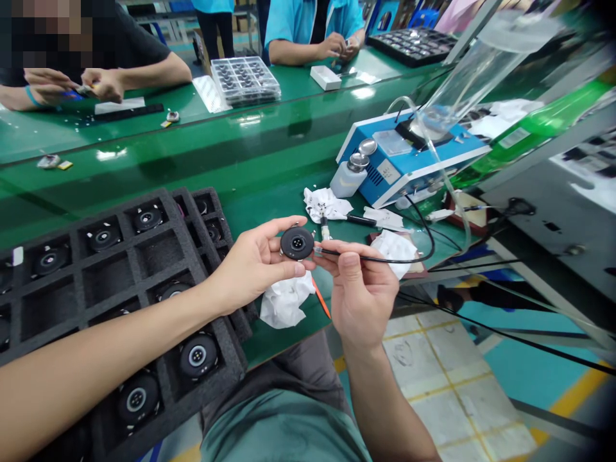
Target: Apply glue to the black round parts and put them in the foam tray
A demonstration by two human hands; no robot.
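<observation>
My left hand (255,260) grips a round black watch case (297,243) by its edge, between thumb and fingers. The case's face toward me shows a ring with small metal contacts in the middle. My right hand (363,285) is closed on a thin black tube (385,260), with the tube's clear end close to the case's right edge. Whether that end touches the case, I cannot tell. Just beyond my right fingertips is a small whitish, syringe-like piece (325,229) beside crumpled tissue (325,204).
On the left, a black foam tray (158,263) holds several similar round cases. A blue machine (385,160), a pump bottle (350,174) and a green bottle (543,135) stand at the right. An orange stick (321,298) lies by tissue (287,301). Co-workers' hands (103,83) work across the bench.
</observation>
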